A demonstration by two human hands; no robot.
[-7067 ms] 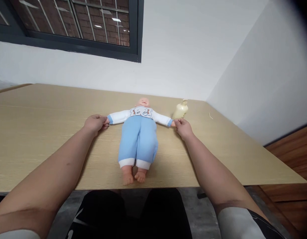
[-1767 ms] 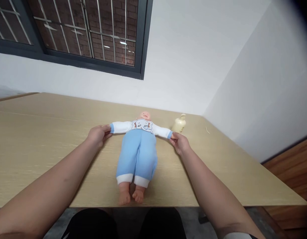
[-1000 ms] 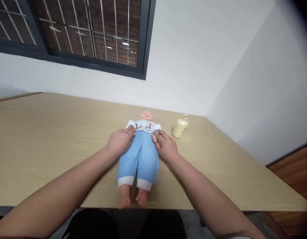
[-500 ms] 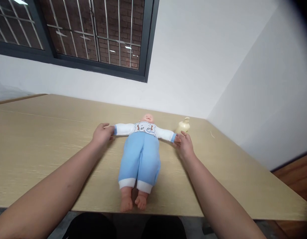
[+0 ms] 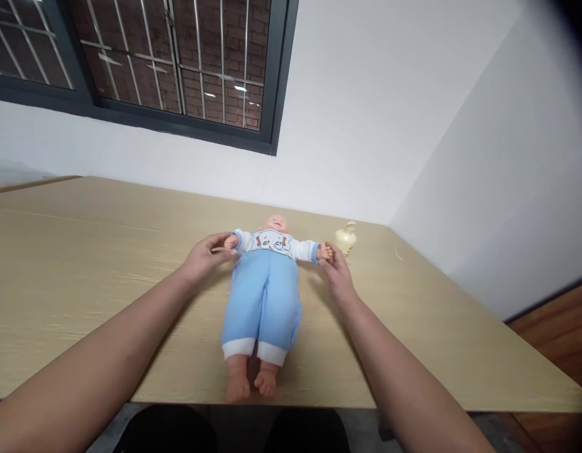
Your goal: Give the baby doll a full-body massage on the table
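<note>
On the surface, midway between our left hand and right hand, the doll lies face up, long axis running near to far, feet nearest us. Our left hand curls half open around its left-side fist, its grip unclear; our right hand loosely grasps the right-side fist.

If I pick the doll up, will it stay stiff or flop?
The doll would probably sag, since its padded-looking trousers and sleeves suggest a soft body. Its head and feet look like smooth moulded plastic, so likely firmer and perhaps slippery. Lying flat on the table, it seems unlikely to roll.
</note>
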